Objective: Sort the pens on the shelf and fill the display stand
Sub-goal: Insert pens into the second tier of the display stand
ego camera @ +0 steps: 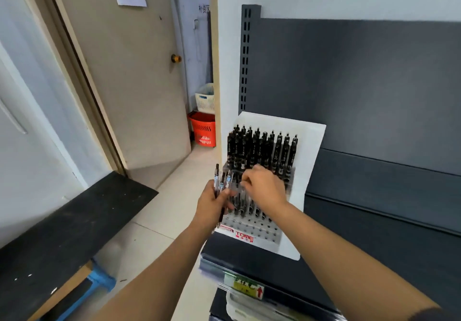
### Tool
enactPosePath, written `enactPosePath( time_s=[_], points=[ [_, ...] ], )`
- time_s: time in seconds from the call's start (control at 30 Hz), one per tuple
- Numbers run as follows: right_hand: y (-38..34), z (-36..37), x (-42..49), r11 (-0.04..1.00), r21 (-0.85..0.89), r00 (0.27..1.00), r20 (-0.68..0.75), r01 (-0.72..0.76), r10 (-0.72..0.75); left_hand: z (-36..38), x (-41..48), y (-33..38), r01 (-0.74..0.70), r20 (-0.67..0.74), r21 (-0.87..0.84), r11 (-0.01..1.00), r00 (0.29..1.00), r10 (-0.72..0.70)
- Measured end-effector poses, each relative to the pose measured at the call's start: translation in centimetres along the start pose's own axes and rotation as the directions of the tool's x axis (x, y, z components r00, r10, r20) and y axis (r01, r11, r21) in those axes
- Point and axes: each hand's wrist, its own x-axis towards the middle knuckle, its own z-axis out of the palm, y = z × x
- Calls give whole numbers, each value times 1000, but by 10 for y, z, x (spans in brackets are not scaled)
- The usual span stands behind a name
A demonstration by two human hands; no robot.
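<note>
Left hand (211, 206) clutches spare pens (220, 181) as ready stock while, just beside it, right hand (265, 189) curls over display stand (252, 234), grasp unclear.

So the left hand (212, 203) is gripping a small bunch of pens (222, 181), their ends poking up past the fingers, right at the left edge of the display stand (252, 229). The right hand (264, 188) is just beside it, fingers curled down over the stand's middle rows; can't tell if there's a pen in them. Beyond the right hand the back rows are packed with black pens (262, 148). Nearer than both hands, the front rows are bare holes. The stand sits on a dark shelf (262, 268). Way past the left hand there's a door (129, 84) and an orange basket (202, 128).
</note>
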Motion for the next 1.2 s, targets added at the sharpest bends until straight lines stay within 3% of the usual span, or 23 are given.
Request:
enactPosePath(
  time_s=[0.1, 0.23, 0.43, 0.57, 0.77, 0.97, 1.2],
  points=[
    [-6, -3, -2, 1000, -12, 1000, 0, -28, 28, -3, 0, -2, 2, 58, -12, 1000, 998, -1],
    [-13, -15, -3, 968, 225, 994, 16, -107, 106, -1, -2, -4, -7, 137, -39, 999, 991, 12],
    [-10, -26, -5, 798, 557, 965, 24, -229, 260, 10, -4, 4, -46, 224, -102, 994, 972, 68],
    [-5, -34, -6, 718, 660, 966, 49, -221, 253, 14, -3, 7, -3, 238, -107, 994, 971, 29],
    [7, -43, -7, 868, 463, 970, -63, -180, 235, 13, -4, 12, -90, 85, -63, 994, 992, 95],
    [6, -36, -11, 955, 270, 974, -155, -122, 168, 7, -7, 4, -73, 78, 32, 997, 994, 70],
    [3, -26, -11, 982, 126, 989, 57, -142, 135, 0, -15, -4, -23, 76, 72, 997, 997, 18]
  ],
)
